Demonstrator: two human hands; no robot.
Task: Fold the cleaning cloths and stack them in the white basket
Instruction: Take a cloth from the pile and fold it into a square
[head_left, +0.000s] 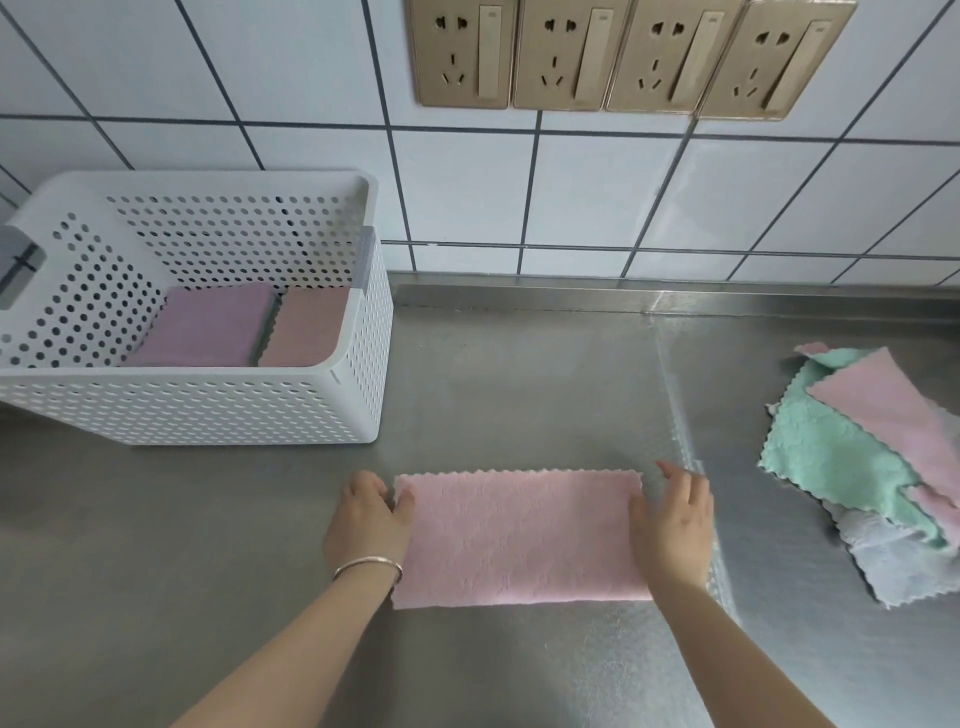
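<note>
We have two folded cloths (208, 325) in the basket (358, 364). Our left hand (366, 519) and right hand (670, 525) pinch a half-folded pink cloth (519, 535) on the desk (519, 364); a pile (852, 457) waits.

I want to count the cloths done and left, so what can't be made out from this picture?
- Head view: layers in the two folded stacks in the white basket; only the top cloths show.
- Loose pile: cut off by the right edge, cloths overlap.
- Pink cloth: its layers don't show.
- Left hand and right hand cover its ends.
</note>
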